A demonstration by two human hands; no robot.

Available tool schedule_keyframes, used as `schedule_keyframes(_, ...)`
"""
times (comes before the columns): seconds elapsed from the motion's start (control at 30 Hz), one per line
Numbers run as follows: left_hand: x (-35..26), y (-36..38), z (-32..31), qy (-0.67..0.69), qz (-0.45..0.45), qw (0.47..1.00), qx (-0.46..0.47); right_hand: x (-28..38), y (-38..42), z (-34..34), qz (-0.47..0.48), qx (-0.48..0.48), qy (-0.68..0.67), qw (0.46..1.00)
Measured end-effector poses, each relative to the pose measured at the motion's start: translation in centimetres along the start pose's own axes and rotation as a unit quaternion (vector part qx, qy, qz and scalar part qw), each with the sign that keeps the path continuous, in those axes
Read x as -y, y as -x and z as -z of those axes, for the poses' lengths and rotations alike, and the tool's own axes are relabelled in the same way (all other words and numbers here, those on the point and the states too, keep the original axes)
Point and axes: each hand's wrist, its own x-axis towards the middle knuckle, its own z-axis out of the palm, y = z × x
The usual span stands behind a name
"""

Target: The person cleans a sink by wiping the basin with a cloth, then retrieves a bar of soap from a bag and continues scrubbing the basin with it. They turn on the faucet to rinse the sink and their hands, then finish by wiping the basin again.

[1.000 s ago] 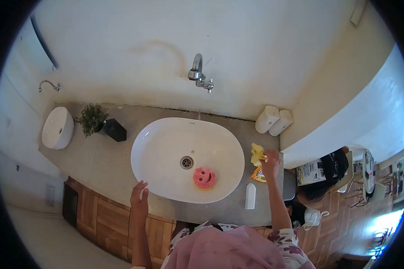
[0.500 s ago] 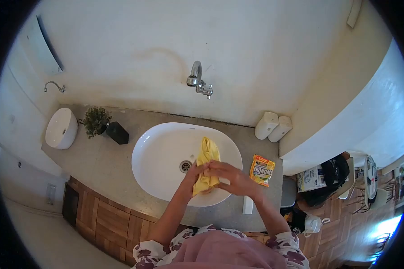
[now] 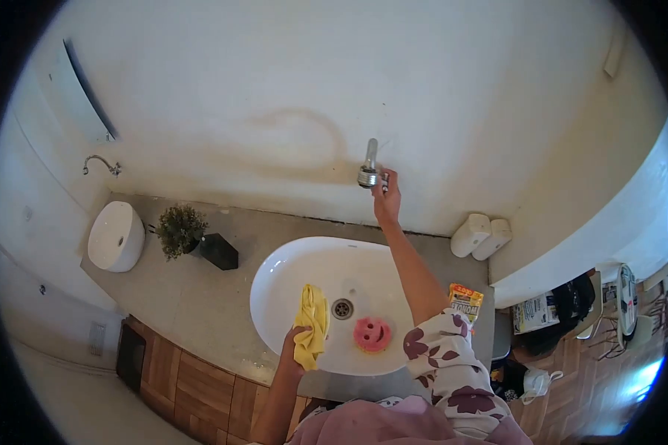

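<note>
My left hand [image 3: 292,345] is closed around a folded yellow cloth [image 3: 312,319], over the near left part of the white oval sink [image 3: 274,282]. My right hand [image 3: 388,196] reaches up to the wall and grips the handle of the chrome faucet [image 3: 368,175]; the fingers partly hide that handle. No water stream shows below the spout. A pink round sponge [image 3: 372,335] with a smiling face lies in the basin, right of the drain [image 3: 342,309].
An orange and yellow packet [image 3: 465,300] lies right of the sink, partly behind my sleeve. Two white containers [image 3: 470,235] stand by the wall. Left are a dark vase [image 3: 220,251], a potted plant [image 3: 180,229] and a small white basin [image 3: 117,236].
My right hand has left the cloth and moved up to the faucet handle. My left hand has shifted left with the cloth. The pink sponge is now visible, and the view has tilted upward.
</note>
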Motion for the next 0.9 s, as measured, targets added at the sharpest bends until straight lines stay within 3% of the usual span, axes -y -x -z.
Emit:
schedule_keyframes(0.03, -0.4, 0.0, 0.4, 0.008, 0.013, 1.0, -0.001, -0.2, -0.1, -0.6, -0.074, -0.022, -0.05, 0.996)
schedule_keyframes(0.07, -0.6, -0.2, 1.1, 0.008, 0.015, 1.0, -0.003, -0.4, -0.2, -0.8, -0.076, -0.022, -0.049, 0.996)
schedule_keyframes(0.13, -1.0, -0.5, 2.0, 0.027, 0.0, 1.0, 0.005, -0.4, -0.5, -0.5, 0.055, -0.085, 0.092, 0.991)
schedule_keyframes(0.2, -1.5, -0.9, 1.9, 0.013, 0.011, 1.0, -0.003, -0.9, -0.5, -0.4, 0.033, -0.075, 0.116, 0.99)
schedule_keyframes(0.3, -2.3, -2.0, 1.5, -0.001, 0.027, 1.0, 0.001, -1.3, -1.2, -0.5, 0.093, -0.095, 0.163, 0.978)
schedule_keyframes(0.4, -2.8, -2.5, 1.0, -0.013, 0.056, 0.998, 0.013, -0.6, -0.6, 0.1, 0.022, -0.043, 0.202, 0.978)
schedule_keyframes(0.5, -3.0, -2.5, 0.4, -0.038, 0.06, 0.997, 0.021, 1.5, 2.2, 0.6, -0.105, -0.06, 0.087, 0.989)
schedule_keyframes(0.57, -3.3, -3.1, -0.6, -0.053, 0.049, 0.997, 0.034, 0.0, 7.7, 0.6, -0.034, -0.059, 0.088, 0.994)
schedule_keyframes(0.6, -3.1, -3.5, -1.3, -0.087, 0.027, 0.995, 0.033, -1.4, 11.6, 1.3, 0.047, 0.069, 0.068, 0.994)
schedule_keyframes(0.63, -3.0, -3.8, -1.8, -0.12, 0.006, 0.992, 0.03, -0.9, 15.6, 1.3, -0.036, 0.17, 0.015, 0.985)
schedule_keyframes(0.67, -2.6, -4.3, -1.7, -0.118, 0.01, 0.992, 0.031, 2.2, 19.4, 2.0, -0.195, 0.271, -0.115, 0.936)
schedule_keyframes(0.73, -1.8, -5.7, -0.7, -0.379, 0.003, 0.915, 0.139, 3.2, 24.6, 2.0, -0.259, 0.317, -0.085, 0.908)
schedule_keyframes(0.8, -1.8, -5.3, -0.1, -0.403, 0.018, 0.896, 0.186, 3.8, 27.0, 2.9, -0.226, 0.259, -0.076, 0.936)
schedule_keyframes(0.87, -2.1, -5.9, 2.0, -0.583, -0.101, 0.772, 0.231, 3.5, 26.3, 4.4, -0.234, 0.247, -0.019, 0.94)
schedule_keyframes(0.9, -3.0, -5.9, 2.6, -0.584, -0.101, 0.771, 0.233, 3.4, 25.6, 5.2, -0.239, 0.235, 0.04, 0.941)
